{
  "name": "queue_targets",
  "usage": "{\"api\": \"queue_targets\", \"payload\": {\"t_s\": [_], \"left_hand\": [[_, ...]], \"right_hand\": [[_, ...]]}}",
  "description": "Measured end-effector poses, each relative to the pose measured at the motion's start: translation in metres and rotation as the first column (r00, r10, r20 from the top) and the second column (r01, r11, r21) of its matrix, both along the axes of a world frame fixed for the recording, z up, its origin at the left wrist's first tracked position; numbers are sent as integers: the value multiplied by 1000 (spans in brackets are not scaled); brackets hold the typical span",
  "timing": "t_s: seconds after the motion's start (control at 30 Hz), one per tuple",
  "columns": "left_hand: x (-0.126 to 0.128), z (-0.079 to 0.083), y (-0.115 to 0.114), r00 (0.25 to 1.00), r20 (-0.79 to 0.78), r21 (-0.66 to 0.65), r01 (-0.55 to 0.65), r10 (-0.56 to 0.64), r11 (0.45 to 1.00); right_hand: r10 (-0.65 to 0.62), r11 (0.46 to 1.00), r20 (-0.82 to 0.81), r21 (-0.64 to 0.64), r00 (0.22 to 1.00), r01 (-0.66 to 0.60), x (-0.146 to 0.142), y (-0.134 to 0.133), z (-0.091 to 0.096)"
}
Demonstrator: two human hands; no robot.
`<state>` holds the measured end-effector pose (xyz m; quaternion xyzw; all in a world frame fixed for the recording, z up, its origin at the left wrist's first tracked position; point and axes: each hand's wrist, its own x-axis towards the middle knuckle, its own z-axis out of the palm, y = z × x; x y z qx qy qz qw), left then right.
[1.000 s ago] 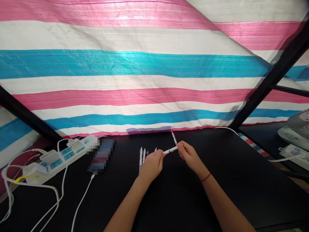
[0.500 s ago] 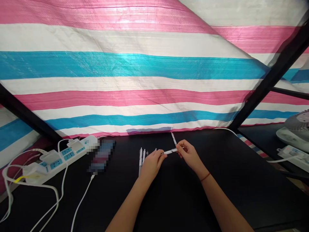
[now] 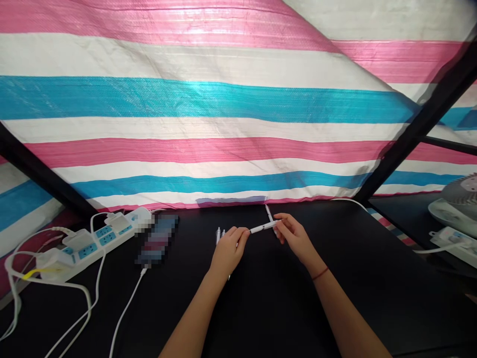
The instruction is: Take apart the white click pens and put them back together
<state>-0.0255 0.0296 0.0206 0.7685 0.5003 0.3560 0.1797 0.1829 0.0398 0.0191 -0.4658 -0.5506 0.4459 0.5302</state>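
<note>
Between my two hands a white pen [image 3: 263, 227] is held nearly level above the black tabletop, its right end slightly higher. My left hand [image 3: 229, 250] pinches its left end, and my right hand [image 3: 295, 238] has thumb and fingers closed on its right end. Both tips of the pen are partly covered by fingers. Just beyond my right hand lies another white pen [image 3: 269, 212], its near part hidden behind the held one. Beside my left hand are more white pens [image 3: 218, 234], mostly covered by that hand.
On the left, a white power strip [image 3: 122, 233] carries plugs and loose white cables. A phone [image 3: 158, 240], blurred out, lies beside it on a charging cable [image 3: 128, 303]. A striped tarp [image 3: 223, 149] hangs behind the black table [image 3: 354, 278]. At far right are a fan [image 3: 456, 204] and another power strip [image 3: 456, 243].
The held pen has risen a little and tilts up more to the right. My left hand has shifted slightly left, covering more of the pens beside it.
</note>
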Motion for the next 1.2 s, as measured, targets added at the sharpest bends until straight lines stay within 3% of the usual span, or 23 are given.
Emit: {"api": "queue_targets", "payload": {"t_s": [0.13,0.27,0.43,0.87,1.03,1.2], "left_hand": [[-1,1,0,1000,29,-1,-10,10,1000],[-1,0,1,992,127,-32,-3,7,999],[-1,2,2,991,129,-79,-32,42,996],[1,2,0,989,145,-29,9,-4,1000],[0,1,1,989,148,-35,-6,11,999],[1,-1,1,991,137,-42,8,-2,999]], "right_hand": [[-113,991,74,-63,991,117,4,2,-5],[-92,995,84,-35,992,96,7,3,-5],[-151,987,48,-41,987,153,6,2,-1],[-50,998,49,-35,998,51,7,2,0],[-55,998,-40,-38,998,53,5,2,0],[-78,996,114,-37,990,83,7,2,-5]]}}
